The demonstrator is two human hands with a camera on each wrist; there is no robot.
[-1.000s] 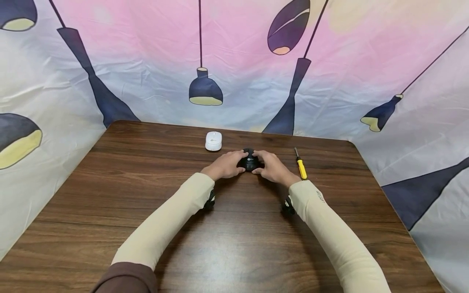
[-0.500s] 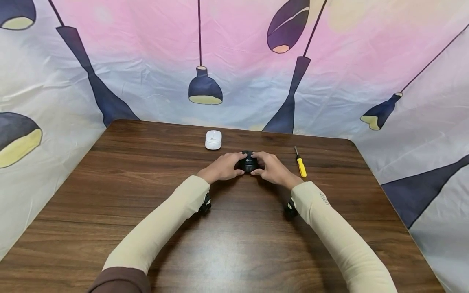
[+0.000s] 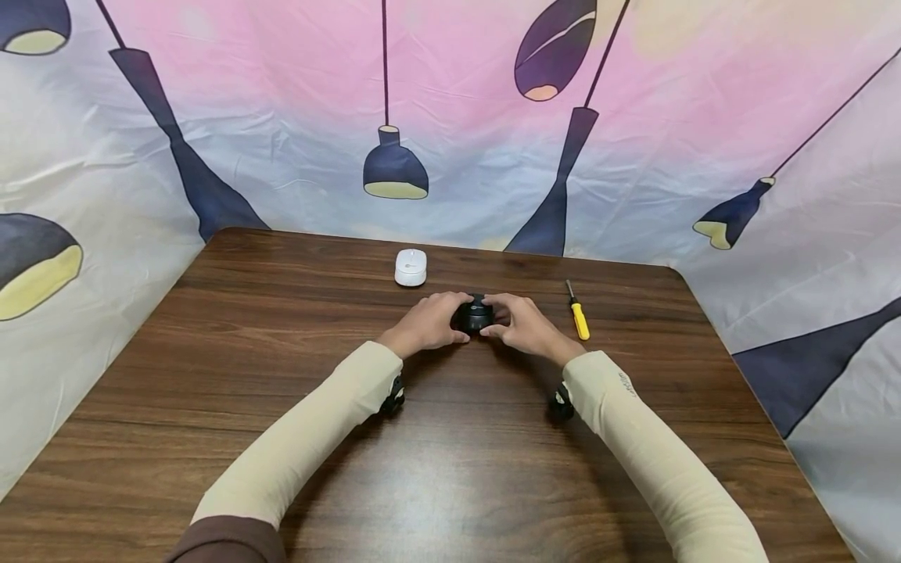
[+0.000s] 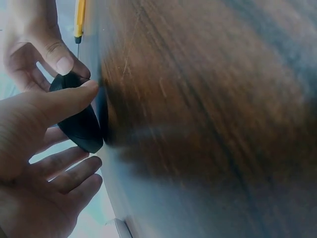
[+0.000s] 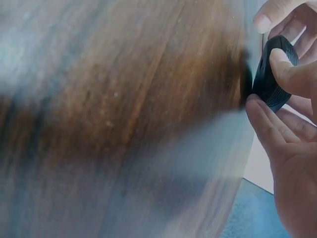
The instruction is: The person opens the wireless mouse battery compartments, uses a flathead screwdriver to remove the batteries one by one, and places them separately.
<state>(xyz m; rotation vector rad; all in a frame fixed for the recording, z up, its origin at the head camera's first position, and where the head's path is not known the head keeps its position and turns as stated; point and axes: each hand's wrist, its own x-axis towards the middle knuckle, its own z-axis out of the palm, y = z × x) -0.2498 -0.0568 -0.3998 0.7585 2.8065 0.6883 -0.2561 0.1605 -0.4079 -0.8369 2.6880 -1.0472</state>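
A black computer mouse [image 3: 475, 317] is between my two hands on the brown table. My left hand [image 3: 427, 323] grips it from the left side, the thumb lying across it in the left wrist view. From the right side my right hand [image 3: 524, 324] pinches it with thumb and fingertips, as the right wrist view shows. The mouse stands tilted in both wrist views, one edge at or close to the tabletop; I cannot tell whether it touches. Some of the fingers behind it are hidden.
Behind my left hand lies a white computer mouse [image 3: 411, 267]. A screwdriver with a yellow handle [image 3: 579, 320] rests right of my right hand, its tip pointing away. The wooden table [image 3: 281, 313] ends at a patterned fabric backdrop [image 3: 296, 156].
The black mouse has shifted slightly toward me, and its near side shows more now. Both hands have moved with it. The white mouse and the screwdriver stay put.
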